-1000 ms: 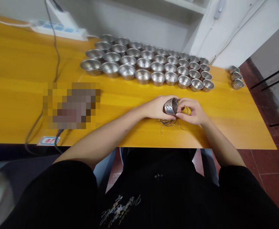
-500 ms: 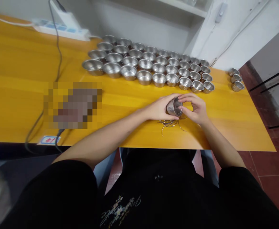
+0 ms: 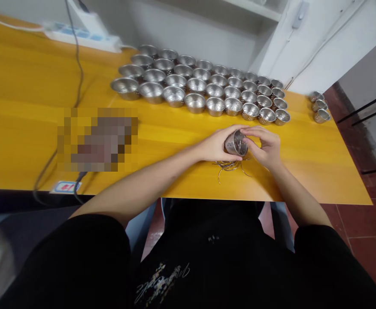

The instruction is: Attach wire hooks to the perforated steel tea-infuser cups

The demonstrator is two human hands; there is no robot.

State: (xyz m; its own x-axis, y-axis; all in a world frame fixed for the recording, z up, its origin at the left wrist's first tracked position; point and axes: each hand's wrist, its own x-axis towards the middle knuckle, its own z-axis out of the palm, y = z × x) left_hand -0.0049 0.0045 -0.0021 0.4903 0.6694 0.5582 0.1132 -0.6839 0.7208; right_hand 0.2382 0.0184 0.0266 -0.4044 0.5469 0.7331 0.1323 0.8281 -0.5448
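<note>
My left hand (image 3: 218,145) is wrapped round a small perforated steel cup (image 3: 231,143), which is tilted with its mouth toward the right. At that mouth my right hand (image 3: 265,146) is closed in a pinch, thumb and fingertips at the rim. A thin curved wire (image 3: 238,145) shows inside the cup and runs to those fingertips; its far end is hidden. Below the cup, a loose pile of curved metal wires (image 3: 228,165) lies on the yellow table (image 3: 181,180), partly covered by my left hand.
Several rows of perforated steel cups (image 3: 195,103) stand along the back. A few more cups (image 3: 321,116) are at the right edge. To the left lie a power strip (image 3: 81,37), a blurred-out object (image 3: 107,137) on a black cable (image 3: 77,77), and a label (image 3: 66,187).
The cup has turned slightly in my left hand, and its holes show more toward me. My right fingertips have shifted a little at the rim.
</note>
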